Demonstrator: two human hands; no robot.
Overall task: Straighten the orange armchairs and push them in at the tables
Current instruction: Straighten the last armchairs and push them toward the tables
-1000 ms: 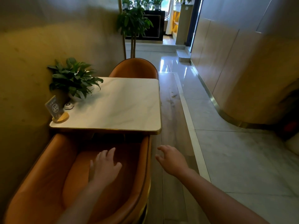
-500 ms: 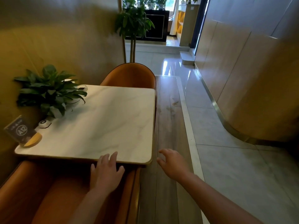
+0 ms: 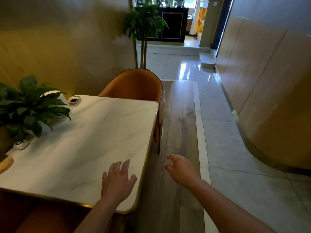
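Note:
A white marble table (image 3: 87,148) with a gold rim stands against the left wall. The far orange armchair (image 3: 134,84) sits at the table's far end, its seat tucked under the top. Only a dark orange strip of the near armchair (image 3: 42,217) shows below the table's front edge. My left hand (image 3: 117,179) hovers open over the table's near right corner, fingers spread, holding nothing. Over the wooden floor strip beside the table, my right hand (image 3: 180,169) is also open.
A leafy potted plant (image 3: 25,106) and a small call button (image 3: 74,99) rest on the table by the wall. A tall potted tree (image 3: 144,31) stands behind the far chair. A curved panelled wall (image 3: 269,98) borders the tiled aisle on the right.
The view has advanced along the table: the near chair slid out of sight under the table edge. Both hands left the chair and now hang over the table corner and floor.

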